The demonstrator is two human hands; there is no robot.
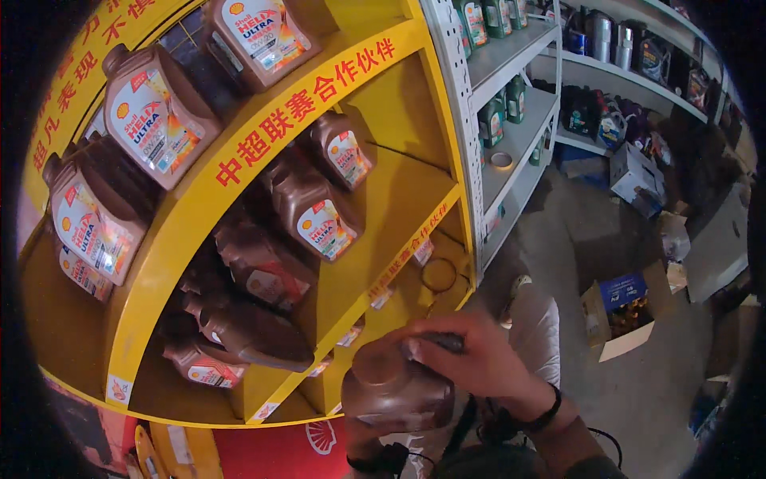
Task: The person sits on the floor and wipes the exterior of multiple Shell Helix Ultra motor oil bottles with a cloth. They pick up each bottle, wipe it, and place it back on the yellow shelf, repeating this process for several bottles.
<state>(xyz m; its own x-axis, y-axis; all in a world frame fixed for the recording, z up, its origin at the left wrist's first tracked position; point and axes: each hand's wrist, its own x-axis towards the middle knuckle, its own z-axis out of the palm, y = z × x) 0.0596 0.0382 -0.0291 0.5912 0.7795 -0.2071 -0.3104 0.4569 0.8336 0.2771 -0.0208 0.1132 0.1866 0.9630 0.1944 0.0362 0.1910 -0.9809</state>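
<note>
In front of me, at the lower middle, is a brown plastic motor oil bottle [403, 405], seen from above with its round top toward me. My left hand [363, 439] holds it from the left and below, its fingers mostly hidden by the bottle. Above the bottle's right shoulder, my right hand [471, 351] is closed, fingers bent across the top. A small dark piece [443, 342] shows between its thumb and fingers; I cannot make out whether it is a cloth or part of the bottle.
A curved yellow display shelf [303, 104] holds several brown oil bottles [155, 120], some lying tilted on the middle tier [247, 327]. White metal racks [511, 56] with green bottles stand to the right. An opened cardboard box [626, 343] sits on the floor [550, 223], near a person's light-trousered leg [536, 327].
</note>
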